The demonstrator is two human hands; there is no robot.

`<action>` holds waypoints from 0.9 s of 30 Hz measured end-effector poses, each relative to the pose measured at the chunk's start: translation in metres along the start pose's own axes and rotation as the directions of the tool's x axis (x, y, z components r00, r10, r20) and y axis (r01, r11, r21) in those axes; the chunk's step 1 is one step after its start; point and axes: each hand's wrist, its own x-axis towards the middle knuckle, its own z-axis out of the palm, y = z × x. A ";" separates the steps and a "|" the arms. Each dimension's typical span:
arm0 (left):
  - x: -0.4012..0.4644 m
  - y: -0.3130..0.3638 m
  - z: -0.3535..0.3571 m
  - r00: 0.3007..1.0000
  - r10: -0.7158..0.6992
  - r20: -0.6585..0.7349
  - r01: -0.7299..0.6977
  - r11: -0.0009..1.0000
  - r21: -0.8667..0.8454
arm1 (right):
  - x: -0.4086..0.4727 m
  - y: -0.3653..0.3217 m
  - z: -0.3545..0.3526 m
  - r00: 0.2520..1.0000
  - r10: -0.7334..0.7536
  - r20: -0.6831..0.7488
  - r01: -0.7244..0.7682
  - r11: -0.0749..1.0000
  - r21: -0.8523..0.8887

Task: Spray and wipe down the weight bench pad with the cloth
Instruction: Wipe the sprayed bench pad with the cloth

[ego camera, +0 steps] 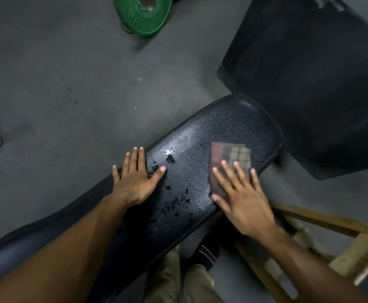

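The left hand [137,178] lay flat, fingers spread, bracing the wet bench pad [202,154]. Further right, the right hand [242,193] pressed the folded cloth [231,158] flat, fingers spread. Wiping seemed under way; next, sweep toward the droplets.

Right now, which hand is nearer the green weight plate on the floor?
Left hand, resting on the pad's near-left edge below the green weight plate; right hand is farther right.
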 end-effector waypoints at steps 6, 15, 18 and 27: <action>0.004 0.001 0.001 1.000 -0.020 0.020 0.021 1.000 -0.017 | 0.090 -0.011 -0.028 0.977 0.202 -0.060 -0.189 0.966 0.178; 0.007 -0.009 -0.003 0.998 0.016 0.065 0.000 0.971 -0.237 | 0.063 -0.051 -0.020 0.993 -0.117 0.001 0.117 0.990 0.077; 0.006 -0.012 -0.003 0.996 0.051 0.079 -0.028 0.963 -0.268 | 0.061 -0.011 -0.026 0.999 0.030 -0.018 -0.029 0.998 0.052; 0.006 -0.012 -0.011 0.994 0.063 0.087 -0.018 0.899 -0.437 | 0.134 -0.105 -0.040 0.998 -0.063 -0.014 0.064 0.993 0.100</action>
